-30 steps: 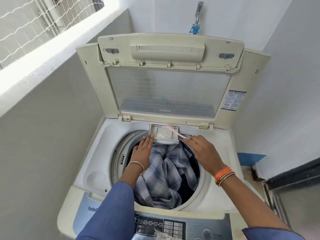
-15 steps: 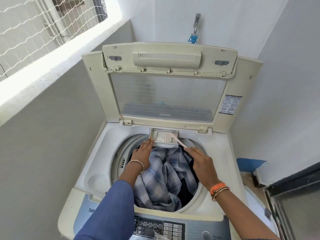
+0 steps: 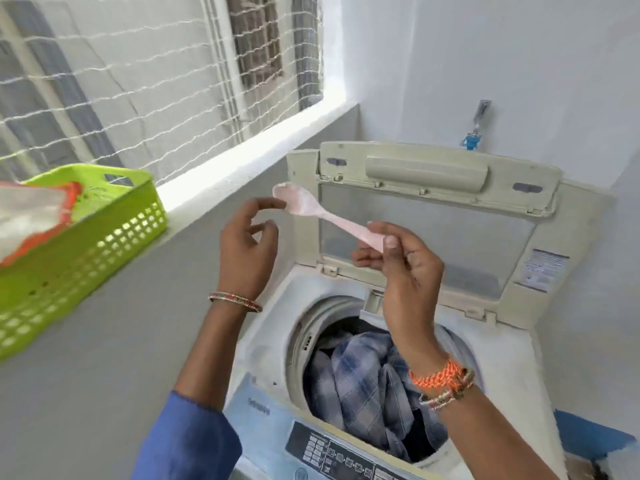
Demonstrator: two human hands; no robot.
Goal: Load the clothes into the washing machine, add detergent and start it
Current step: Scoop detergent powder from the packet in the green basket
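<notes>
The top-loading washing machine (image 3: 512,362) stands with its lid (image 3: 429,237) raised. Blue checked clothes (image 3: 363,382) fill the drum. My right hand (image 3: 401,268) pinches the handle of a pink plastic spoon (image 3: 311,209) and holds it up in front of the lid, bowl pointing left. My left hand (image 3: 247,251) is raised beside the spoon's bowl, fingers loosely curled, a fingertip close to the bowl, holding nothing. The detergent drawer (image 3: 374,301) at the drum's back rim is mostly hidden behind my right hand. The control panel (image 3: 332,455) runs along the front.
A green plastic basket (image 3: 83,244) sits on the grey ledge (image 3: 194,209) at left, with a white and orange packet (image 3: 31,216) in it. Netting covers the window above. A tap (image 3: 479,123) is on the wall behind the machine.
Both hands rose from the drum and the drawer. My right hand lifted the spoon out of the drawer and up to the left. The view swung left, showing the basket.
</notes>
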